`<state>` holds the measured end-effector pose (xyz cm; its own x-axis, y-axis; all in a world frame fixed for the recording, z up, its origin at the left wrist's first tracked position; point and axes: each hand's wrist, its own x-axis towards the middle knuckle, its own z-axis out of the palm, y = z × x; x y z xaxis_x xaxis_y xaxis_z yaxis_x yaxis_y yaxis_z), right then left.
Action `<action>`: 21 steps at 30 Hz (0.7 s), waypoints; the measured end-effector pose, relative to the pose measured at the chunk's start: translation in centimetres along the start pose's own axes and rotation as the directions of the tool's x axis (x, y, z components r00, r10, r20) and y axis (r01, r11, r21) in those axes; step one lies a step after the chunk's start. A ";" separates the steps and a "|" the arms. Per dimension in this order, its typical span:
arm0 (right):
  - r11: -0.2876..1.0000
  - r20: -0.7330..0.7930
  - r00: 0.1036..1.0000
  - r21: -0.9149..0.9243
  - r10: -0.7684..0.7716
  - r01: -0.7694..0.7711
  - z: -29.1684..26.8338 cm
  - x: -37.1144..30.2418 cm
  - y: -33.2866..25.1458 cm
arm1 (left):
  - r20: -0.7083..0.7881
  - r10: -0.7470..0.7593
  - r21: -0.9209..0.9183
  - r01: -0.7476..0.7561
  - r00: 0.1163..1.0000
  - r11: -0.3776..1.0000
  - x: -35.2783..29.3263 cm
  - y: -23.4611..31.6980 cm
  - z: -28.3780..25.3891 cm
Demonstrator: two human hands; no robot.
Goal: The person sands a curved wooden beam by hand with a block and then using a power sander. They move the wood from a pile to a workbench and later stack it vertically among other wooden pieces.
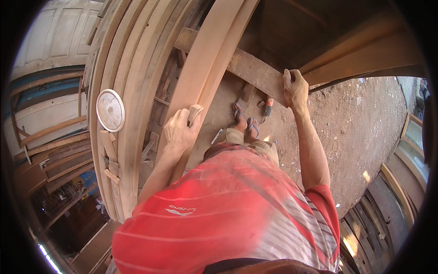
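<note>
A long planed wooden board [207, 55] with a step along its right edge runs from the far top down toward my body. Over its near part, my left hand [179, 130] is closed around a small tan block [195, 113], which looks like wood; its underside is hidden. My right hand [296, 89] is curled over the right end of a rough wooden crossbeam [260, 73]. That beam passes beneath the long board. Part of the right fingers' grip is hidden behind the hand.
Long timbers [137, 68] stand side by side at the left, bearing a round whitish lid [110, 110] and small wood scraps [109, 148]. An orange-and-dark power tool [268, 107] lies near my sandalled feet [246, 121]. A dark wooden panel [365, 50] occupies the far right.
</note>
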<state>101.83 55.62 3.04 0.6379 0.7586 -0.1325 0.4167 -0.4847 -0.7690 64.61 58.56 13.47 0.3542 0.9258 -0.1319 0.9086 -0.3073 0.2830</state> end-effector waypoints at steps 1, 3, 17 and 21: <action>1.000 0.000 1.000 -0.002 -0.031 0.031 0.1 -0.4 0.0 | -0.049 0.050 0.004 -0.050 0.998 0.999 -0.2 0.0 -0.1; 0.999 0.034 0.999 -0.044 -0.013 0.015 -0.3 -0.7 -0.2 | -0.125 0.132 0.005 -0.132 0.983 0.991 0.8 0.5 0.1; 0.976 0.048 0.993 -0.183 -0.111 0.118 0.0 -0.2 1.7 | -0.153 0.107 0.011 -0.107 0.982 0.994 -1.4 -1.7 1.2; 0.957 0.046 0.991 -0.257 -0.126 0.133 0.2 -0.5 1.3 | -0.168 0.088 0.045 -0.081 0.982 0.996 -8.5 -5.0 1.2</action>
<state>101.86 54.70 1.99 0.5499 0.8328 -0.0634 0.6507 -0.4747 -0.5926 57.27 51.95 12.07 0.3904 0.9190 0.0549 0.8858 -0.3912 0.2497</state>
